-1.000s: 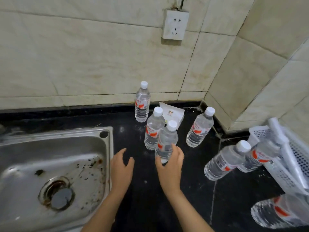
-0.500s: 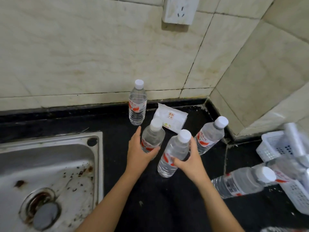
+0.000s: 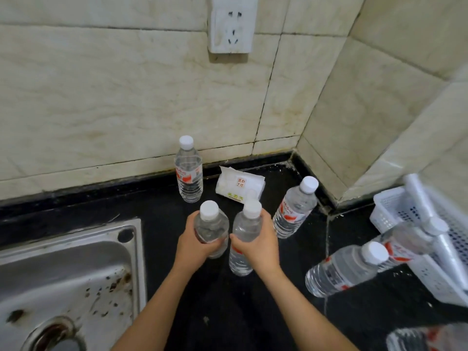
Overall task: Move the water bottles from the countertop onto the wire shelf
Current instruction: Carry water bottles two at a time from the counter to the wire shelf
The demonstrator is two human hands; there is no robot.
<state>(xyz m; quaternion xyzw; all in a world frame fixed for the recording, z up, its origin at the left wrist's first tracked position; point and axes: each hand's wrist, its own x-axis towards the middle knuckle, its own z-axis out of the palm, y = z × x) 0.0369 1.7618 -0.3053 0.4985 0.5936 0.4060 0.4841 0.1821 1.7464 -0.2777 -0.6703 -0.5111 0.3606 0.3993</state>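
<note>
Clear water bottles with white caps and red labels stand on the black countertop (image 3: 253, 312). My left hand (image 3: 193, 243) grips one bottle (image 3: 211, 225) round its body. My right hand (image 3: 257, 245) grips a second bottle (image 3: 244, 235) beside it. A third bottle (image 3: 188, 171) stands by the back wall. A fourth (image 3: 295, 207) stands near the corner. Two more bottles (image 3: 344, 269) (image 3: 407, 240) sit at the right by the white shelf (image 3: 430, 274); the farther one is among its bars.
A steel sink (image 3: 68, 274) fills the lower left. A white wipes pack (image 3: 239, 186) lies by the back wall. A wall socket (image 3: 231, 24) hangs above. Another bottle (image 3: 428, 338) shows at the bottom right edge.
Both hands have closed round the two middle bottles and raised them a little. A second ago my left hand was open above the counter. The camera has moved nearer.
</note>
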